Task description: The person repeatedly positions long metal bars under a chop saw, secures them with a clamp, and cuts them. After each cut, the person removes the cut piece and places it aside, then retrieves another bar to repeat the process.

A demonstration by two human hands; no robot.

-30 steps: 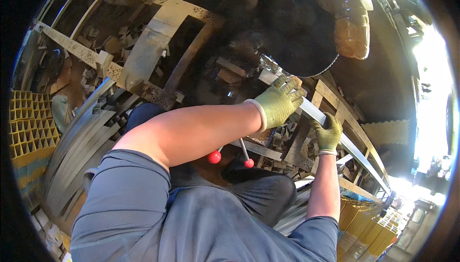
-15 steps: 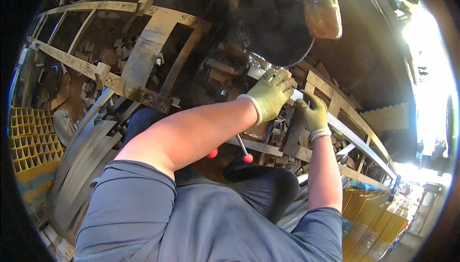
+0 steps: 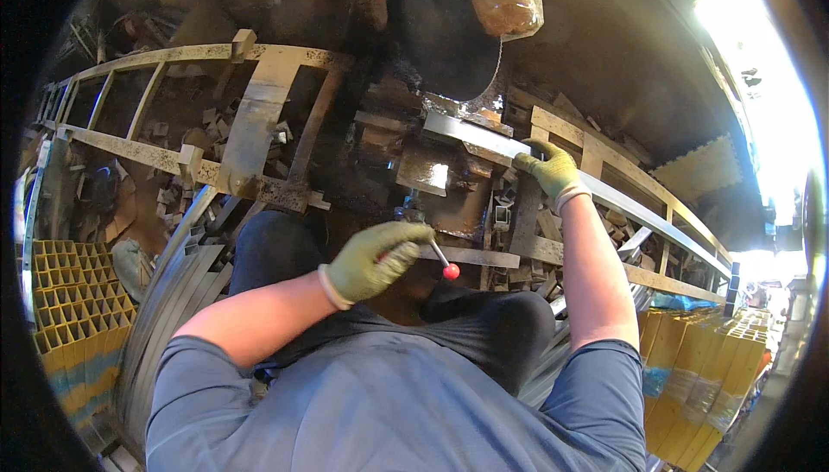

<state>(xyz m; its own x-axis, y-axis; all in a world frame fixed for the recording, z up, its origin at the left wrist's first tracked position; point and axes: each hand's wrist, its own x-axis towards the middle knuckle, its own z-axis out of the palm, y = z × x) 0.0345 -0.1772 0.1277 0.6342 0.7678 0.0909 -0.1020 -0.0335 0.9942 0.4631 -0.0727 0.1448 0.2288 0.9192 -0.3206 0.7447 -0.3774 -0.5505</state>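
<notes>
A long silver square metal tube point(image 3: 639, 200) runs from the vise bed under the saw out to the right along a rack. My right hand point(image 3: 553, 170), in a yellow-green glove, is closed over this tube near its left end. My left hand point(image 3: 371, 263), gloved alike, is curled low in front of the machine, where a lever's knob is hidden under it. Beside its fingertips a metal lever with a red ball knob point(image 3: 451, 272) sticks out. Above the tube's end stands a large dark circular saw blade point(image 3: 442, 31) with a fine-toothed edge.
A pale, ladder-like roller frame point(image 3: 155, 157) extends left. Metal tubes point(image 3: 168, 299) lean at my left, next to stacked yellow tubes point(image 3: 82, 291). More yellow stock point(image 3: 691, 377) stands at right. Short offcuts litter the ground beneath the racks.
My left hand has left the tube's end and come down toward me to the levers. My right hand stays on the tube. The view has shifted slightly.
</notes>
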